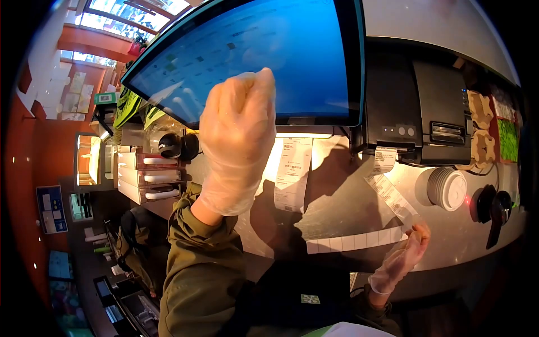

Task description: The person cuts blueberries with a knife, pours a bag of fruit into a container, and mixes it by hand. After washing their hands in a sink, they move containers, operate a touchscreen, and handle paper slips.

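Observation:
My left hand (pixel 238 132), in a clear glove, is raised in front of the lit blue touchscreen (pixel 297 62). Its fingers are curled, with the index finger bent toward the screen; whether it touches the glass I cannot tell. Lower right, my gloved right hand (pixel 401 258) has its fingertips closed on a printed label strip (pixel 393 196). The strip hangs below the black printer (pixel 443 132), near a label at its slot. A pale strip with cross lines (pixel 353 241) stretches left from beside that hand. A printed receipt (pixel 293 174) lies below the screen.
Stacked white cup lids (pixel 449 189) stand on the counter at right, near a black device (pixel 497 208). Cardboard cup carriers (pixel 482 149) sit behind. Left of the screen are a black scanner-like object (pixel 171 146) and white boxes (pixel 146 178). A dark-clothed person (pixel 137 241) is at lower left.

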### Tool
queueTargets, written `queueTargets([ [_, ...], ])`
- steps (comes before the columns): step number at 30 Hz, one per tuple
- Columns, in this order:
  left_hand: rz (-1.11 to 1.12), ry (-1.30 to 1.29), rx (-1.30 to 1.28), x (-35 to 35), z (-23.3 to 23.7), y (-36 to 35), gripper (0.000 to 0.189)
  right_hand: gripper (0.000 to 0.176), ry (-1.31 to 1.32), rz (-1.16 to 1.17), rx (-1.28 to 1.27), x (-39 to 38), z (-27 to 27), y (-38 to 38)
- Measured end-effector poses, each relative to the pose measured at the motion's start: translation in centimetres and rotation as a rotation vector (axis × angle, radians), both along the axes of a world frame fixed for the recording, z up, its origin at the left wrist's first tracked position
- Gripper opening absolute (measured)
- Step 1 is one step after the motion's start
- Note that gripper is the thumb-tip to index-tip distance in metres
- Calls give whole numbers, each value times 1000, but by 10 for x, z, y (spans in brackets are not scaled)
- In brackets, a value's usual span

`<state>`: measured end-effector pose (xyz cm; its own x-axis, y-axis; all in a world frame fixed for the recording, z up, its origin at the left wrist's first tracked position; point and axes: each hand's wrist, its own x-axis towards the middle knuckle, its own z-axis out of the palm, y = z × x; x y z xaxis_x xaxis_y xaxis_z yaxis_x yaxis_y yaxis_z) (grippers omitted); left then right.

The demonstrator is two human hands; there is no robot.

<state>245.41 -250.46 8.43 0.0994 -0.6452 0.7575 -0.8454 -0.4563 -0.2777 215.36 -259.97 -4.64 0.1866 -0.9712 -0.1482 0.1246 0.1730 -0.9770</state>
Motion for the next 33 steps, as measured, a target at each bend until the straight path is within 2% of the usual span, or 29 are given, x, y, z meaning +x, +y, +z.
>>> queueTargets([
  [1,3,2,-3,2,-1,2,31,14,-5,10,2,-2,-3,0],
  [2,49,98,-11,-1,-1,2,39,14,-8,20,5,-2,-5,1],
  [8,44,91,1,3,-2,4,41,13,15,0,8,11,8,6],
  [12,16,198,27,-11,-7,22,44,13,19,-10,33,11,7,9],
  [15,32,182,27,-11,-23,38,33,13,11,3,46,11,6,13],
  [19,96,158,42,-6,-43,61,37,16,9,24,52,11,2,17],
  [24,105,146,-6,7,-45,71,33,16,15,26,100,18,7,23],
  [27,150,176,-40,15,-44,72,43,15,19,44,90,18,4,26],
  [33,160,166,-42,24,-48,74,42,14,42,53,64,23,6,30],
])
